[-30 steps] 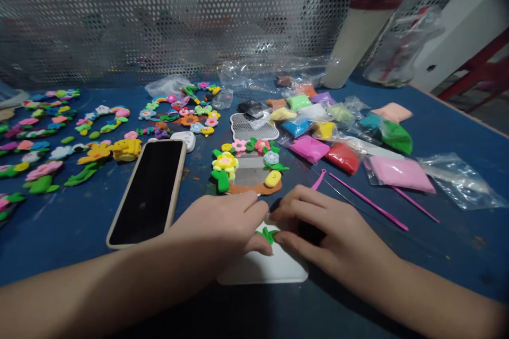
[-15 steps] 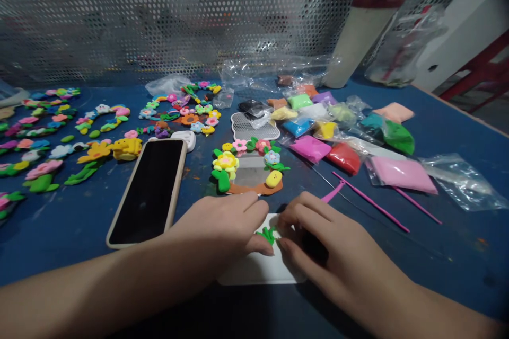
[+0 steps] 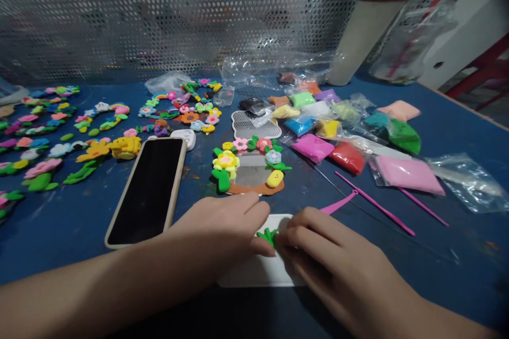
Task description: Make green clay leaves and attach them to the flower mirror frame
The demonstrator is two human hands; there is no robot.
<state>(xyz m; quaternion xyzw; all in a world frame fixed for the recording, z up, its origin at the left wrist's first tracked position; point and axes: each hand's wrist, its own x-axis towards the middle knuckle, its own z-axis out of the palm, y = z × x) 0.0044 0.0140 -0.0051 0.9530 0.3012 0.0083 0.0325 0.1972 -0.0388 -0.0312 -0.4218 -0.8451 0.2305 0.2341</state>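
Fingers of the left hand (image 3: 227, 225) and right hand (image 3: 332, 249) curl narrowly beside a green clay tuft (image 3: 268, 236), lower center, any pinch unclear; its blades look joined, final shaping apparently remaining.

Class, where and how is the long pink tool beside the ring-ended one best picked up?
Probably pinch the long pink tool across its thicker, near end, coming from above on the right: it is slender, and its farther half runs close to the ring-ended tool.
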